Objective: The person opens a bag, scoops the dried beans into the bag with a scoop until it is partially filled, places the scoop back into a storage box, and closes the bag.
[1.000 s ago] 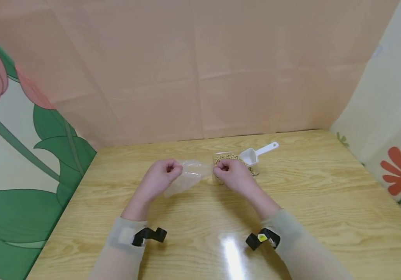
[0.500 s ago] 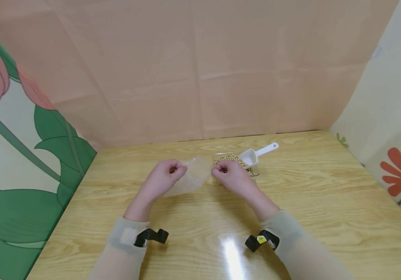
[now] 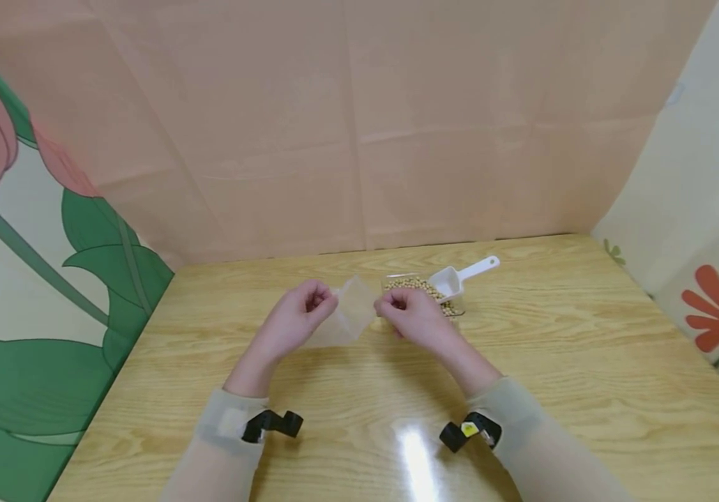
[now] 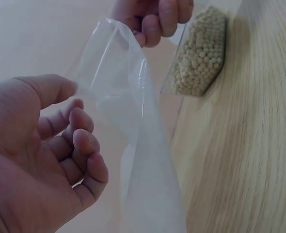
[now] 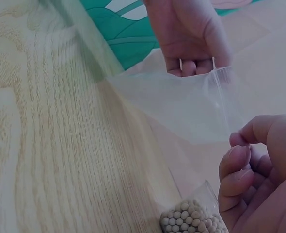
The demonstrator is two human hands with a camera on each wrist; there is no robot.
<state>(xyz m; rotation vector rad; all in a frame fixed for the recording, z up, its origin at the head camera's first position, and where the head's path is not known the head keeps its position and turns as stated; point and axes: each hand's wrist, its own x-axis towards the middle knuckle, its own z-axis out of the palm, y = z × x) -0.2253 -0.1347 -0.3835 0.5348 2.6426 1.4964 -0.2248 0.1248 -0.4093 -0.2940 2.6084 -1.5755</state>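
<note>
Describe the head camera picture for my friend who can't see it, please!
A person's left hand and right hand pinch a clear plastic bag between them above a wood-grain table. Just beyond the right hand, a clear container holds round beige beans, with a white scoop resting on them.

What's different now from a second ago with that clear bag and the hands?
The left hand edged right and the right hand left, narrowing the gap. Between them, the clear bag looks more spread, its top peaking higher. Both still pinch it; the white scoop and beige pellets stayed put.
</note>
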